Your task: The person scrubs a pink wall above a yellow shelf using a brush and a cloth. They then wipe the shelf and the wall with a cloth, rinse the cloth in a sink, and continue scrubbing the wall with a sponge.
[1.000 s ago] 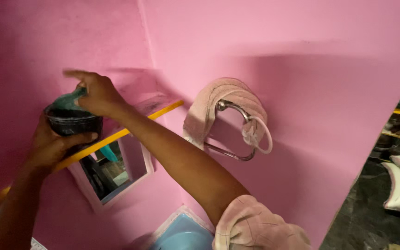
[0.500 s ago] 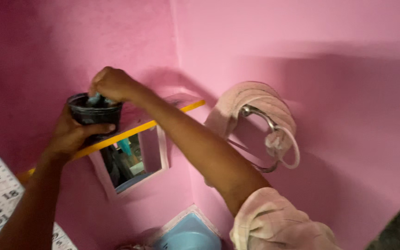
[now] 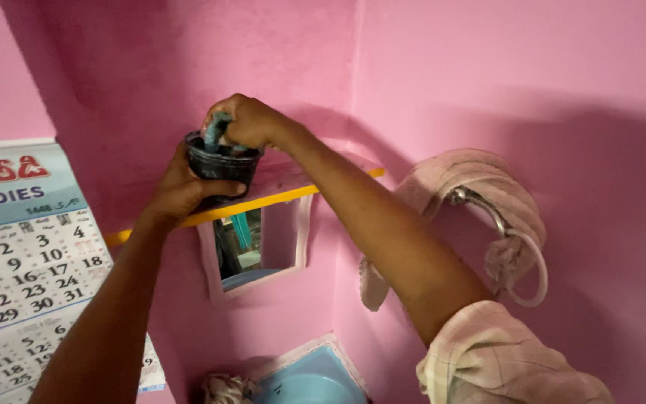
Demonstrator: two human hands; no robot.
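Black cup point(image 3: 222, 166) with teal items

A narrow pink wall shelf with a yellow front edge point(image 3: 300, 196) crosses mid-frame; a round black plastic cup point(image 3: 222, 168) sits at its left-centre.

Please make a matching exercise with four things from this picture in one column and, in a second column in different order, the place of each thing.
Things:
1. black cup
2. mirror
3. towel
4. calendar

Places:
A. draped over the metal ring on the right wall
B. on the left wall, at the picture's left edge
C. held by the left hand at the yellow-edged shelf, with the right hand on top
D. on the wall just under the shelf

Pairs: 1-C, 2-D, 3-A, 4-B
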